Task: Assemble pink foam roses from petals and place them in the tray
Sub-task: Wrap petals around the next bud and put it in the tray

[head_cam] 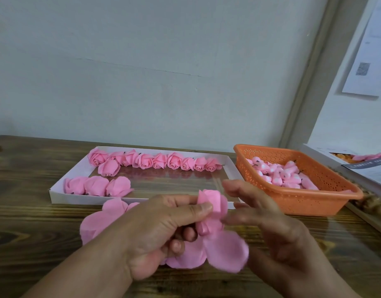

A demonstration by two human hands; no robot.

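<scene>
head view: the left hand (155, 229) pinches a half-made pink rose (209, 214) between thumb and curled fingers, its loose petals (226, 252) hanging below, above the wooden table (34, 211). the right hand (269, 222) is just beside the rose, blurred, fingers loosely spread and gripping nothing. behind, the white tray (56, 195) holds finished roses (155, 161) along its far side and 3 more at its near left. an orange basket (314, 203) of rose buds (277, 173) stands right of the tray.
</scene>
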